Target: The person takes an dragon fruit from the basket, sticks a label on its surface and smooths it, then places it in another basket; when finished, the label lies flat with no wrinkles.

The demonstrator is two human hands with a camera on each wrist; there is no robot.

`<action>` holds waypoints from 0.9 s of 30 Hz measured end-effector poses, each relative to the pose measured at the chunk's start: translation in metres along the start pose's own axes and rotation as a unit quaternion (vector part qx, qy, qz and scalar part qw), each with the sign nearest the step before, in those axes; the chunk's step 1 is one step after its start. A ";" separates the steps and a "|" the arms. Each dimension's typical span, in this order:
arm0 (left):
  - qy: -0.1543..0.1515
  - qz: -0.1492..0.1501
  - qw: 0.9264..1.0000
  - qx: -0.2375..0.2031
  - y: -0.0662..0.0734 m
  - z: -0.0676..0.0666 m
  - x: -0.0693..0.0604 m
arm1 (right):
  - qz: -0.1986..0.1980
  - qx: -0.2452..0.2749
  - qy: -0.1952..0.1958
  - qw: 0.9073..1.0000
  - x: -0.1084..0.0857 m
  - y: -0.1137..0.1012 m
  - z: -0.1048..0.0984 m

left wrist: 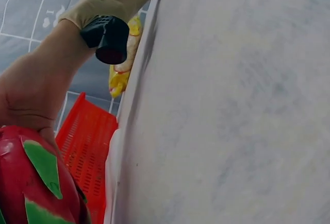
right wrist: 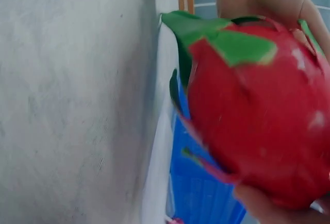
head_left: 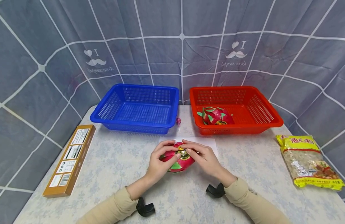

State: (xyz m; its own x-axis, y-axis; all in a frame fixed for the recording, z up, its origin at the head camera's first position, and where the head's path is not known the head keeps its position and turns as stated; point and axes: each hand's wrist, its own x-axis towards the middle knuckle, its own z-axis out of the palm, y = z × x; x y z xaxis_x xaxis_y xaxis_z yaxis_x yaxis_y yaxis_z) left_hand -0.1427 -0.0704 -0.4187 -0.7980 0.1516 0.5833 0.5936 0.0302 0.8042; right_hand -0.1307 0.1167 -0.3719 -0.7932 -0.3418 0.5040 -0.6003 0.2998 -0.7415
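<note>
A red dragon fruit (head_left: 175,166) with green scales is held between both hands above the near middle of the table. My left hand (head_left: 158,160) grips its left side, fingers curved over the far side and thumb on top. My right hand (head_left: 207,158) holds the other side, its thumb and fingers at a black and gold sticker (head_left: 184,154). Close up, the dragon fruit (right wrist: 258,110) fills much of the right wrist view. In the left wrist view, the right hand (left wrist: 26,92) is against the dragon fruit (left wrist: 20,177); its fingertips are hidden there.
A blue basket (head_left: 136,127) stands back left. The red basket (head_left: 239,129) at back right contains another dragon fruit (head_left: 217,116). Between them lies a pink lollipop (head_left: 178,121). White paper (head_left: 210,143) lies beyond the hands, a brown box (head_left: 70,161) left, a yellow food bag (head_left: 309,161) right.
</note>
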 end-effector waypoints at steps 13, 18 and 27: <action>0.028 -0.011 0.999 0.014 0.028 0.005 0.001 | 0.090 0.040 0.036 0.994 -0.004 0.000 0.011; 0.043 -0.009 0.999 0.022 0.024 0.007 -0.001 | 0.103 0.030 0.027 0.994 -0.005 0.000 0.014; 0.025 0.017 0.998 0.051 0.020 0.010 -0.006 | 0.129 0.061 0.078 0.987 -0.010 0.027 0.021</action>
State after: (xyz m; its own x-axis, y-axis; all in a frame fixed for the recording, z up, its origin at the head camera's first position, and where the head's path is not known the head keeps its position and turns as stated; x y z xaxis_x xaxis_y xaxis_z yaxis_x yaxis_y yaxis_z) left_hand -0.1248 -0.0607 -0.4075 -0.7798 0.1048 0.6173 0.6261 0.1272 0.7693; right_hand -0.1365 0.1093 -0.4065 -0.9301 -0.1236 0.3459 -0.3664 0.2472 -0.8970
